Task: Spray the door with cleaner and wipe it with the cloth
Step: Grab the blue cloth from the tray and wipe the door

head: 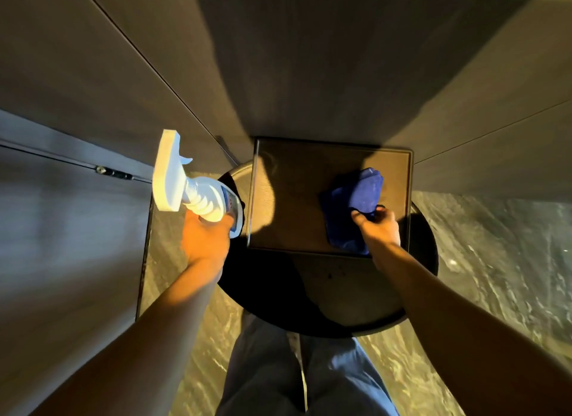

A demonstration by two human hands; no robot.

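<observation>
My left hand (205, 240) grips a white spray bottle (188, 188) by its neck, with the trigger head pointing up and left toward the grey door (62, 230) on the left. A metal hinge (114, 172) shows on the door's edge. My right hand (379, 225) pinches a crumpled blue cloth (356, 205), which lies on a brown square tray (294, 196). The bottle's lower body is hidden behind my left hand.
The tray sits on a round dark table (356, 298) directly in front of my legs. Wood-grain wall panels (309, 59) rise behind the table. The floor (495, 276) is grey marbled stone on both sides.
</observation>
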